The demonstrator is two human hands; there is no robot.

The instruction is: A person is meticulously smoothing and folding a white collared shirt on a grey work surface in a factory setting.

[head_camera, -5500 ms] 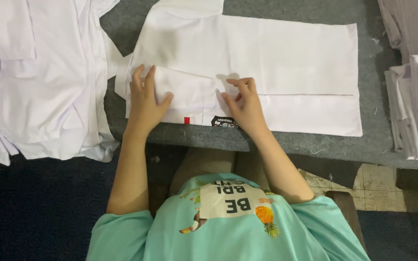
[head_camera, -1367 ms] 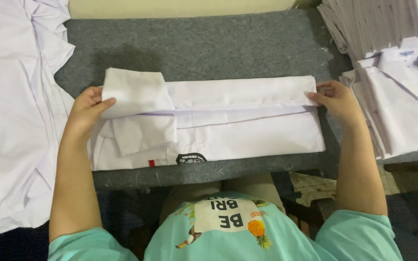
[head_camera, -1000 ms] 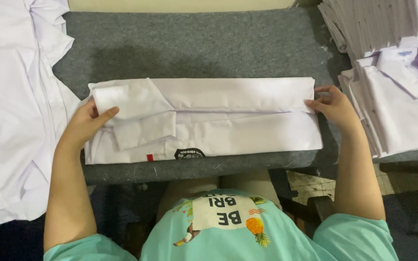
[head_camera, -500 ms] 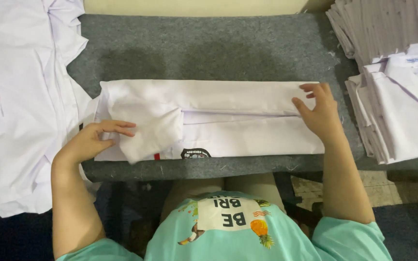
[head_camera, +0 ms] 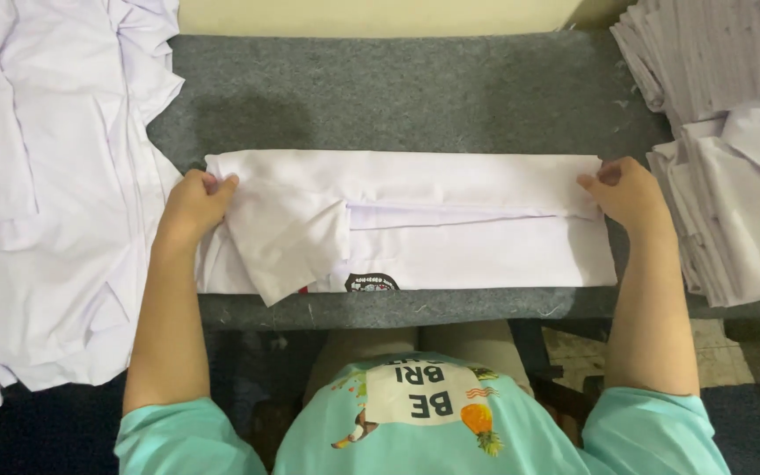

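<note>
We have the white cotton shirt [head_camera: 450, 220] lying across the near part of the grey felt-covered table [head_camera: 398, 97], already folded lengthwise into a long narrow band, its near edge running close along the table's front edge. A sleeve flap [head_camera: 288, 237] is turned in over the left end and sits at a slant, its corner pointing towards us, and a small dark badge [head_camera: 371, 282] shows at the near edge. So the long folds look done to us; what is left, as we judge it, is squaring that slanted flap and doubling the band crosswise, since it is far longer than the folded pieces beside it

Our left hand [head_camera: 193, 204] is curled closed at the band's left end, fingertips pinching the cloth where the flap begins. Our right hand [head_camera: 628, 193] is likewise clenched on the far right corner, thumb and fingers nipping the top layer of the fabric. Both grips are tight on the same shirt, one at each end

To the left a heap of loose white garments [head_camera: 46, 193] spills over the table edge; to the right a stack of folded white shirts [head_camera: 732, 149] sits just beside the right hand
</note>
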